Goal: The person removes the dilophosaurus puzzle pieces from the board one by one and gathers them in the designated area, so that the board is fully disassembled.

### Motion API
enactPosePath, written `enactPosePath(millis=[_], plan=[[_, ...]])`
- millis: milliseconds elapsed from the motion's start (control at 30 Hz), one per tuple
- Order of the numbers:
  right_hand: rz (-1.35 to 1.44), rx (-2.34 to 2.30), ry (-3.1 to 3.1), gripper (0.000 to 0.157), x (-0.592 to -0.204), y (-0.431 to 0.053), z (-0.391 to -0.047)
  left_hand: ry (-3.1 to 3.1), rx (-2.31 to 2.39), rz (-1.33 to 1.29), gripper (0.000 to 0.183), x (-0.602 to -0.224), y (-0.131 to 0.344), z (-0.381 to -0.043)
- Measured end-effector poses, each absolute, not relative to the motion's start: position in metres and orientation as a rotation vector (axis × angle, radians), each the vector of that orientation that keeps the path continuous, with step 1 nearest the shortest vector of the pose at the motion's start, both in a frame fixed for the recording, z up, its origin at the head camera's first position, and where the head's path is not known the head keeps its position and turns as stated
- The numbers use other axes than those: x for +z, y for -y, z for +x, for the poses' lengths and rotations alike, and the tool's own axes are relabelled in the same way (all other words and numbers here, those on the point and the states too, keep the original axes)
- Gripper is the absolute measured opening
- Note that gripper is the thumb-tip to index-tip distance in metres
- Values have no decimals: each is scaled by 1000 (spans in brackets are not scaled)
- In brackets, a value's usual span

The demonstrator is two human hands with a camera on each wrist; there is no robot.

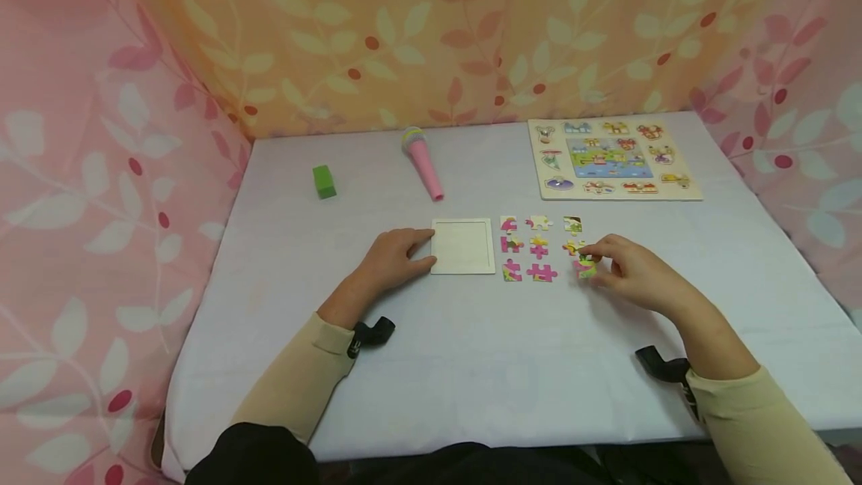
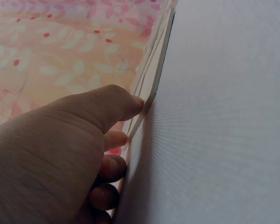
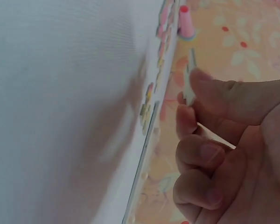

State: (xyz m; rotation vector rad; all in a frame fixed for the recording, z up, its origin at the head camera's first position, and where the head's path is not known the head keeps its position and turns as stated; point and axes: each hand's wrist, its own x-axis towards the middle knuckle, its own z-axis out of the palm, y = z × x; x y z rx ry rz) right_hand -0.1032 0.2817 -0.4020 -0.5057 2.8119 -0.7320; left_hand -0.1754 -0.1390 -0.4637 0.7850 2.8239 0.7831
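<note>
A white square puzzle tray (image 1: 462, 247) lies flat on the table. At its left edge rests my left hand (image 1: 397, 257), thumb (image 2: 133, 107) and forefinger touching the rim some way apart. To the right of the tray, my right hand (image 1: 626, 268) pinches a pink-and-green jigsaw piece (image 1: 585, 268) between thumb and fingertips. In the right wrist view this piece (image 3: 190, 79) appears edge-on, raised off the table. Several other jigsaw pieces (image 1: 542, 272) lie apart in rows between the tray and my right hand.
A pink toy microphone (image 1: 426, 165) lies behind the tray, and a green block (image 1: 324, 181) stands farther left. At the back right is a wooden picture puzzle board (image 1: 548, 187). Patterned cloth walls (image 1: 417, 36) enclose the white table (image 1: 471, 365) at the back and sides.
</note>
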Motion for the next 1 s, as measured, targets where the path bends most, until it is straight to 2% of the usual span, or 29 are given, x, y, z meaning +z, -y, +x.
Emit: enactPosePath(millis=[600, 1000], plan=[[-425, -470, -2772, 41, -411, -269, -110, -2833, 789, 778, 55, -466, 141, -174], [-439, -507, -2950, 36, -346, -245, -134, -2816, 776, 747, 54, -464, 146, -170]])
